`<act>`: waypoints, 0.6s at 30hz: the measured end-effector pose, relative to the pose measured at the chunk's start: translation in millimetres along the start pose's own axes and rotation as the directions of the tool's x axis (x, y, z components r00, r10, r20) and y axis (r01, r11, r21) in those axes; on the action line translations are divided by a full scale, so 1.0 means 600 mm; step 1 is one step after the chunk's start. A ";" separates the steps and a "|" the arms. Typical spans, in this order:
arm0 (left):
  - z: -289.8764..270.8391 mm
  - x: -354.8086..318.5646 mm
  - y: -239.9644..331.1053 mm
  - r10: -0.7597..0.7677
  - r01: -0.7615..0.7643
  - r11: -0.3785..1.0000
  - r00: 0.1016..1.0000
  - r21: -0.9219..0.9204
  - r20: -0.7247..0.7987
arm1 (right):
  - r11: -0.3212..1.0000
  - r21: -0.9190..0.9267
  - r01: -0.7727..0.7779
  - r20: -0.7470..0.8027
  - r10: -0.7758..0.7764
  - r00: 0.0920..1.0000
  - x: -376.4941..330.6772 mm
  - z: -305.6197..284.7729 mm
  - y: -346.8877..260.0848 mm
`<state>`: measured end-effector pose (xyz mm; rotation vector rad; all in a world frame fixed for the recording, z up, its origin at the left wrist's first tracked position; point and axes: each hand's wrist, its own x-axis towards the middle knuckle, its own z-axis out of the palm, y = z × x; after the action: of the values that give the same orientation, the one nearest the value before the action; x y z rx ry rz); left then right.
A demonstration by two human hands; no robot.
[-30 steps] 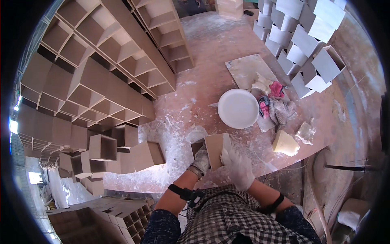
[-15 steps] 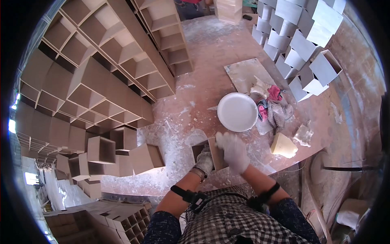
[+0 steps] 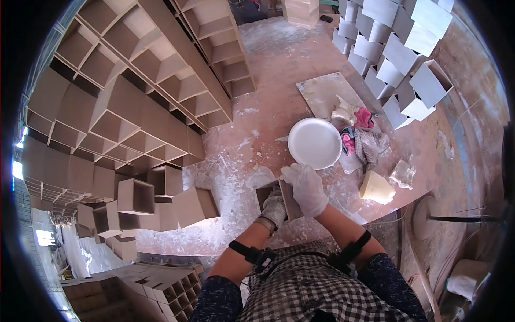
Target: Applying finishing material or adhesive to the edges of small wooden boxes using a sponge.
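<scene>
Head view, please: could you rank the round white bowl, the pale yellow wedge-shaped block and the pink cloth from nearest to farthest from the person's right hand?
1. Round white bowl, just ahead of the right hand.
2. Pale yellow wedge-shaped block, off to the hand's right.
3. Pink cloth, beyond the bowl, ahead and to the right.

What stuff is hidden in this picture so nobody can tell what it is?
Head view:
- Brown box: both gloved hands cover most of it, so its inside stays unseen.
- Left hand grip: fingers hidden against the box.
- White bowl: too washed out to see contents.
- Rag pile: too small to sort.
</scene>
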<state>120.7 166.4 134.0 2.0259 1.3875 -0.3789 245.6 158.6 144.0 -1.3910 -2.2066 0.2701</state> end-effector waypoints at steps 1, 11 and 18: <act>0.045 0.009 -0.037 -0.017 0.017 1.000 1.000 -0.002 -0.006 | 1.000 -0.001 -0.016 0.030 0.016 0.999 0.003 -0.001 -0.016; 0.096 0.032 -0.066 -0.037 0.024 0.990 0.994 -0.139 -0.098 | 0.984 0.119 0.128 -0.014 -0.128 0.992 0.018 -0.005 -0.019; 0.157 0.060 -0.120 0.088 -0.100 0.955 0.995 -0.281 -0.054 | 0.971 0.227 0.071 0.116 -0.100 0.988 -0.096 -0.035 -0.077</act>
<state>80.5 147.9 18.0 1.8619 1.2821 -0.0902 240.0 84.3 163.2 -1.1833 -2.2514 0.5702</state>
